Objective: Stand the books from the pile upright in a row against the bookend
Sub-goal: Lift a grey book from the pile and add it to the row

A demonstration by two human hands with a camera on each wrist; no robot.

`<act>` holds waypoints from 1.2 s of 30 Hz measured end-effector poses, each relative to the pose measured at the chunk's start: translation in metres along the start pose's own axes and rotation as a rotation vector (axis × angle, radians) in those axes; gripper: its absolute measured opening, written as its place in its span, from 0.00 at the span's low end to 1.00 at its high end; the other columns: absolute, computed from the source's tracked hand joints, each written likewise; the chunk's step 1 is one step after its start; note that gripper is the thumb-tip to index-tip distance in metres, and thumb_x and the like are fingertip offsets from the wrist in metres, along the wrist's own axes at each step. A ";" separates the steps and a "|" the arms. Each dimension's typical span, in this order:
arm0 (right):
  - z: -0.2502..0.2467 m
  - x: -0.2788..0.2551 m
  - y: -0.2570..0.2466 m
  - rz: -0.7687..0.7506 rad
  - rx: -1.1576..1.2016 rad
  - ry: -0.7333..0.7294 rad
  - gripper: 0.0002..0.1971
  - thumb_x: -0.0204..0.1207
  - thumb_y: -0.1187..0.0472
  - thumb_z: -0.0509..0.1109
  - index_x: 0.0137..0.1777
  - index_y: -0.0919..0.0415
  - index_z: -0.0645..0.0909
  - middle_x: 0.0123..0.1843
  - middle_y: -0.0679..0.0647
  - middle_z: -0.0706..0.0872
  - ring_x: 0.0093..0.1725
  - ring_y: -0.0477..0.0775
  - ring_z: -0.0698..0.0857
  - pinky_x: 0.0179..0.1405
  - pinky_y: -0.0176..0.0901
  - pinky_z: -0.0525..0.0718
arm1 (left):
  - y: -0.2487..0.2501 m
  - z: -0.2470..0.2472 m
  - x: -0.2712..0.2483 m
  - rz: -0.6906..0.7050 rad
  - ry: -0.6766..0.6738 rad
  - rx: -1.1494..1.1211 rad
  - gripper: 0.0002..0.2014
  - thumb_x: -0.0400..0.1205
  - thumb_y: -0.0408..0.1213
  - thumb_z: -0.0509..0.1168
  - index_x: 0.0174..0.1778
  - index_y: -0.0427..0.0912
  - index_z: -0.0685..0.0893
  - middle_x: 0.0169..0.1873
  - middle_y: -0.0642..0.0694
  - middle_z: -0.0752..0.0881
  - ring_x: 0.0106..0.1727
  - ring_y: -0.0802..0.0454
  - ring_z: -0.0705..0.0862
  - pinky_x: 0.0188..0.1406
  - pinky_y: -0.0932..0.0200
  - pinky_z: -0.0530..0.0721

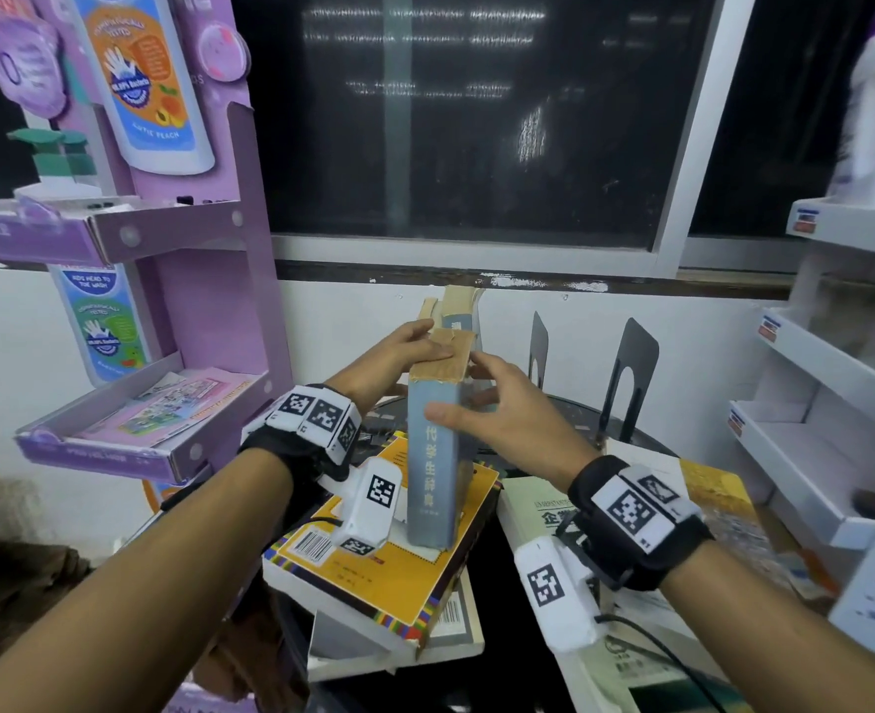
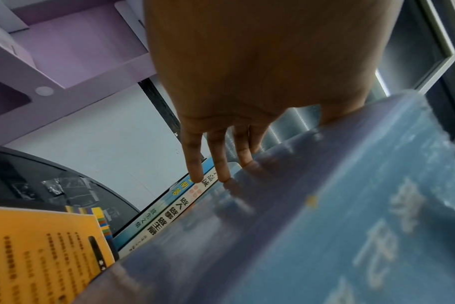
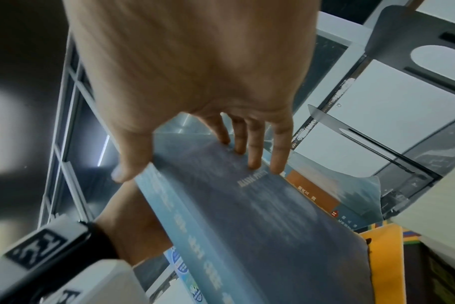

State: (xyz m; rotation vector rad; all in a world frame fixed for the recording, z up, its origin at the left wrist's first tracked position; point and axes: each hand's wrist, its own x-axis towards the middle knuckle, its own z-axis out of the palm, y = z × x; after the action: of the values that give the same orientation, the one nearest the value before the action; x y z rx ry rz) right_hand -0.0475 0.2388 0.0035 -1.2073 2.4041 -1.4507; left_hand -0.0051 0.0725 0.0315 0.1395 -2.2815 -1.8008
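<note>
Books first: you've got the thick blue-grey book (image 1: 433,455) standing on end on top of the yellow book (image 1: 373,563), which lies flat on the pile at the front of the dark round bench (image 1: 574,403). Your left hand (image 1: 399,360) has its grip clamped over the book's top edge, thumb along the worn page block, fingers straight down the far cover. Your right hand (image 1: 507,419) pinches it from the other side — thumb on the spine, fingers flat on the cover, as the right wrist view shows. Two more books (image 1: 453,311) already stand upright just behind it, next to a black bookend (image 1: 538,347). A second bookend (image 1: 631,373) stands further right — a white book (image 1: 533,501) lies under your right wrist.
</note>
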 end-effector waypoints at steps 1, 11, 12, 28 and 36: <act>0.001 0.000 0.000 -0.015 0.002 0.018 0.39 0.63 0.34 0.77 0.74 0.44 0.71 0.70 0.44 0.77 0.64 0.44 0.80 0.59 0.41 0.82 | 0.002 0.000 0.001 -0.005 -0.022 0.015 0.26 0.74 0.43 0.70 0.69 0.50 0.74 0.55 0.55 0.84 0.56 0.56 0.83 0.58 0.55 0.79; -0.023 0.009 -0.005 0.033 0.124 -0.208 0.30 0.75 0.55 0.75 0.76 0.49 0.71 0.66 0.43 0.83 0.63 0.42 0.83 0.66 0.47 0.82 | 0.002 -0.007 0.003 -0.069 0.041 0.045 0.21 0.78 0.46 0.69 0.63 0.48 0.71 0.50 0.51 0.84 0.55 0.54 0.82 0.61 0.44 0.79; -0.026 0.010 -0.006 0.041 0.134 -0.237 0.28 0.76 0.57 0.74 0.75 0.49 0.72 0.66 0.43 0.83 0.63 0.42 0.83 0.65 0.44 0.82 | 0.001 -0.006 0.003 -0.080 0.055 0.018 0.19 0.80 0.44 0.68 0.63 0.47 0.70 0.50 0.51 0.83 0.54 0.53 0.82 0.61 0.43 0.79; -0.025 0.013 -0.010 0.118 0.325 -0.332 0.36 0.60 0.63 0.68 0.74 0.52 0.74 0.70 0.65 0.79 0.69 0.69 0.78 0.68 0.67 0.76 | -0.009 -0.008 -0.004 -0.022 0.147 -0.073 0.14 0.73 0.44 0.72 0.47 0.47 0.75 0.48 0.48 0.83 0.52 0.51 0.81 0.46 0.54 0.76; -0.021 -0.001 -0.015 0.031 0.123 -0.195 0.37 0.67 0.51 0.77 0.77 0.47 0.68 0.67 0.45 0.79 0.57 0.43 0.83 0.48 0.35 0.83 | -0.013 -0.001 -0.003 0.027 0.183 -0.173 0.24 0.65 0.45 0.72 0.56 0.44 0.79 0.50 0.44 0.84 0.53 0.49 0.83 0.55 0.52 0.77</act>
State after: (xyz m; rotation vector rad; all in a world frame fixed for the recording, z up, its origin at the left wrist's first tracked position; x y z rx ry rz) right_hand -0.0473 0.2509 0.0268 -1.2162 2.1641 -1.3797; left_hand -0.0024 0.0687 0.0191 0.2318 -1.9856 -1.8778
